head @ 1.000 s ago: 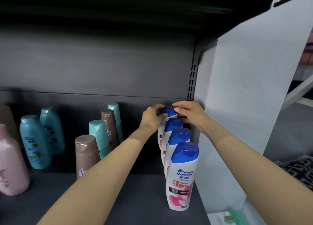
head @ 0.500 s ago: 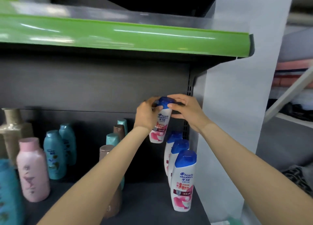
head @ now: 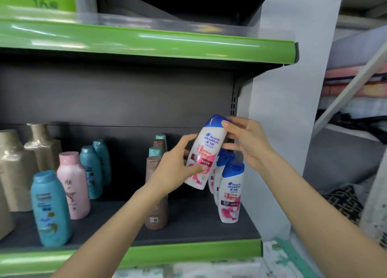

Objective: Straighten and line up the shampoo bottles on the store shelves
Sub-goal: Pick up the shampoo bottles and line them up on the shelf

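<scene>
White bottle (head: 206,152) lifted off row | tilted | both hands gripping

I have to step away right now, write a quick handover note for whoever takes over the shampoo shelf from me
Left hand: grips the lower body of a white blue-capped bottle.
Right hand: fingers on its cap and upper side.
That bottle is off the shelf, tilted, label facing you, held in front of the white bottle row.
Row stands upright front to back by the right wall; only the front one shows clearly.
Done: one bottle pulled out of the row.
Left: set it back upright and in line, then straighten the brown and teal bottles and the loose group at left.
</scene>
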Available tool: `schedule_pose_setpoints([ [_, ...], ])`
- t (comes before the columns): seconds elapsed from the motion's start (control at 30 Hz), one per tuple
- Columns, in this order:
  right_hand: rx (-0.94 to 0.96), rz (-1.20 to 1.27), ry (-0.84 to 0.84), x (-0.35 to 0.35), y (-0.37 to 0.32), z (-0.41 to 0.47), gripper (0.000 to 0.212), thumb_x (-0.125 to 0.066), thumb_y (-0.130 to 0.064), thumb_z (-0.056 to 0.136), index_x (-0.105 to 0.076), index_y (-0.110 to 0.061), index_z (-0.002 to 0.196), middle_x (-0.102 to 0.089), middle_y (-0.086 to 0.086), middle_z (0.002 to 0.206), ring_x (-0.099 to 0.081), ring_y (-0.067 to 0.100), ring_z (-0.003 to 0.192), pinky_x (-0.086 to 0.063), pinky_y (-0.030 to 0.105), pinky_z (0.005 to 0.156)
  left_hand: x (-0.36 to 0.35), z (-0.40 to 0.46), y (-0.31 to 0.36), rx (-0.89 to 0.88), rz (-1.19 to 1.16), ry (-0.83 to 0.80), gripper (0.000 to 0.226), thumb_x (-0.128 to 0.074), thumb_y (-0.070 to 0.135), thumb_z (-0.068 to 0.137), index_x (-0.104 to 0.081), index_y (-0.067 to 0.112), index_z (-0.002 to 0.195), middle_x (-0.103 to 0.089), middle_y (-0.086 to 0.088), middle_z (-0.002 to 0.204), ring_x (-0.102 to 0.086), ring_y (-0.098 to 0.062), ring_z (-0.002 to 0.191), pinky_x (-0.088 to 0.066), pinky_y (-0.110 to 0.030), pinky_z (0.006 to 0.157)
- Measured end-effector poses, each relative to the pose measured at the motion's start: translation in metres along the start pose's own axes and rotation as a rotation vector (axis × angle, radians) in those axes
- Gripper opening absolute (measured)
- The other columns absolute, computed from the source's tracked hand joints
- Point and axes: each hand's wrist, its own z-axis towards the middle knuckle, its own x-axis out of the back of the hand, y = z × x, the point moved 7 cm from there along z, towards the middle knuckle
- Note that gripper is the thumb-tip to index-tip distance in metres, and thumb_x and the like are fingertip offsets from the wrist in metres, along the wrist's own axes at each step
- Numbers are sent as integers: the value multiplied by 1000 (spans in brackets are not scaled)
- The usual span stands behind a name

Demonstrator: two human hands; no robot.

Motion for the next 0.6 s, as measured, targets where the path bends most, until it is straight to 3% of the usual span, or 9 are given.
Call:
schedule_pose_setpoints([
  [0.13, -57, 56, 51, 0, 14, -16, 28, -62, -15, 91, -57, -5, 117, -70, 8, 99, -70, 15, 82, -58, 26, 57, -1, -20, -7, 8, 6, -28, 80, -77, 21, 74, -29, 36, 136, -55, 21, 96, -53, 19, 84, -47, -4, 67],
  [0.23, -96, 134, 111, 2, 24, -24, 31, -63, -17, 90, -57, -3, 117, -71, 11, 101, -71, 21, 88, -60, 30, 62, 2, -31, -10, -13, 59, 2, 83, -80, 22, 70, -31, 33, 137, -51, 24, 96, -56, 11, 87, -42, 0, 70],
  [0.4, -113, 172, 93, -2, 28, -29, 23, -61, -18, 92, -59, -3, 110, -71, 9, 96, -71, 20, 86, -60, 31, 65, 14, -45, -11, -87, 108, 169, 79, -80, 28, 69, -38, 31, 137, -55, 11, 115, -54, -2, 102, -50, -18, 82],
  [0.53, -150, 146, 26, -9, 31, -31, 16, -53, -16, 96, -61, -4, 105, -70, 11, 97, -69, 22, 91, -58, 30, 71, 19, -51, -8, -133, 202, 243, 79, -79, 24, 70, -38, 36, 137, -46, 15, 108, -40, 15, 98, -37, 0, 74],
  [0.6, -178, 153, 4, -13, 32, -32, 15, -54, -19, 96, -61, -6, 99, -69, 11, 94, -68, 24, 94, -57, 30, 74, 21, -51, -6, -146, 299, 275, 81, -78, 21, 71, -36, 37, 138, -46, 16, 109, -37, 8, 91, -34, -1, 74],
])
